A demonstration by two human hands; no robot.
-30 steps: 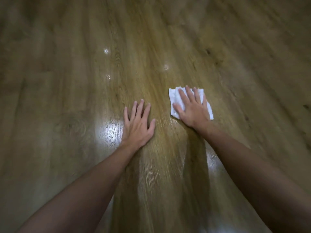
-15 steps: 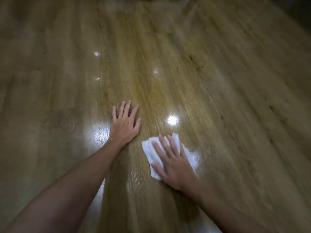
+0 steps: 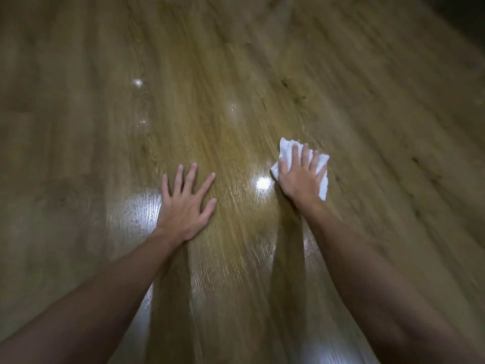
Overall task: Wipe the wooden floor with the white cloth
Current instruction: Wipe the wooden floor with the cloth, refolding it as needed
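Observation:
A folded white cloth (image 3: 287, 151) lies flat on the wooden floor (image 3: 236, 74), right of centre. My right hand (image 3: 301, 174) presses down on it with straight, spread fingers, covering most of it; the cloth's edges show above the fingertips and at the right of the palm. My left hand (image 3: 186, 203) rests flat on the bare boards to the left of the cloth, fingers spread, apart from it by a hand's width. A shiny streak of floor lies between the two hands.
Brown wood planks fill the whole view, with bright light reflections (image 3: 262, 183) between the hands and small glints further out. A dark area (image 3: 467, 19) sits at the top right corner.
My right hand has pushed the cloth away from me and to the right, after pulling it near half a second ago. My left hand stays planted on the floor.

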